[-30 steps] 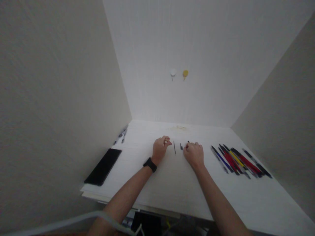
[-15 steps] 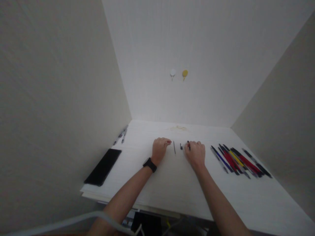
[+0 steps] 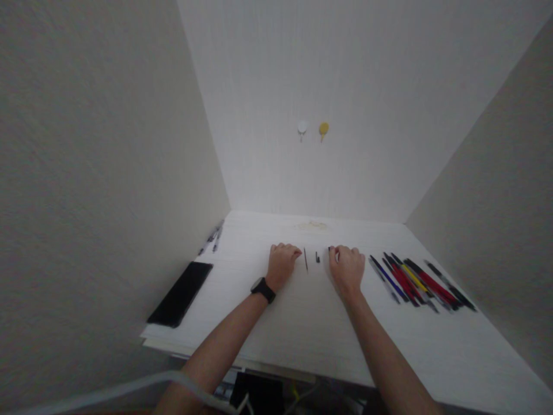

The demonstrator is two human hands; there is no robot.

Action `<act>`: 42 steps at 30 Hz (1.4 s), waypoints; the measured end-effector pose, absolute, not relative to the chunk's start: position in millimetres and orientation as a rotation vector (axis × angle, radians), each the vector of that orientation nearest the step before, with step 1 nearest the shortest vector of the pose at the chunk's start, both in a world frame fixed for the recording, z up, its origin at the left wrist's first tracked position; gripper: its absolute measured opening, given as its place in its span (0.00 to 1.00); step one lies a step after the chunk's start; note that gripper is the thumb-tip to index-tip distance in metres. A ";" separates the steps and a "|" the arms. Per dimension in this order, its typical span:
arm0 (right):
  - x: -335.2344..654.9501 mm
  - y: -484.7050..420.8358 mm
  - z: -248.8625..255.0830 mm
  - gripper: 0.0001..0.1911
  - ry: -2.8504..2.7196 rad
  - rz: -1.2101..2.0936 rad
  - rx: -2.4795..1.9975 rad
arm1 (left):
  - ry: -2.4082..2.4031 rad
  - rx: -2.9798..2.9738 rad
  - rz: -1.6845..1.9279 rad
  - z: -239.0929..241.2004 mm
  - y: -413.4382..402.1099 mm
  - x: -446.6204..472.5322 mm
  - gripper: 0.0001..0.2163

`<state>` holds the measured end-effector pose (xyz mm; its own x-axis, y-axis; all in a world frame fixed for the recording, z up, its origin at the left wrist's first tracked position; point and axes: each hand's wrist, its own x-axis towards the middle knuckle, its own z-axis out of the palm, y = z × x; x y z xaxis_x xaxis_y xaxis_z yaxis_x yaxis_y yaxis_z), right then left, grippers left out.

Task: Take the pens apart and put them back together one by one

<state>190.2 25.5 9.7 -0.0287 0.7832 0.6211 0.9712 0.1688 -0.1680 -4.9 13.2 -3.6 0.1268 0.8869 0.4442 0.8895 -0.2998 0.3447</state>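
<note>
On the white table (image 3: 298, 323), a thin dark pen refill (image 3: 306, 260) lies between my hands. Right of it are small black pen parts (image 3: 317, 258), close together. My left hand (image 3: 281, 266), with a black watch (image 3: 263, 289) on its wrist, rests left of the refill, thumb and fingers pinched; anything between them is too small to make out. My right hand (image 3: 348, 270) is closed in a pinch to the right of the black parts. A small dark piece shows at its fingertips, mostly hidden, its kind unclear.
Several pens in black, blue, red and yellow (image 3: 415, 279) lie at the right. A black phone-like slab (image 3: 180, 294) is at the left front, with clear pens (image 3: 218, 237) behind it by the wall. White and yellow hooks (image 3: 324, 129) are on the back wall.
My right hand has shifted slightly right, away from the small black parts, and less of the dark piece at its fingers shows. My left hand has barely moved.
</note>
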 end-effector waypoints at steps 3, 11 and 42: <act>190.1 25.2 10.1 0.18 -1.852 -0.427 -1.637 | -1.808 -2.364 -0.920 -3.1 11.9 -3.5 0.11; 189.4 24.1 12.1 0.19 -1.860 -0.390 -1.665 | -1.779 -2.397 -0.916 -6.3 12.2 -3.4 0.09; 184.9 21.5 12.3 0.18 -1.891 -0.411 -1.719 | -1.816 -2.268 -0.596 -0.2 10.6 5.9 0.07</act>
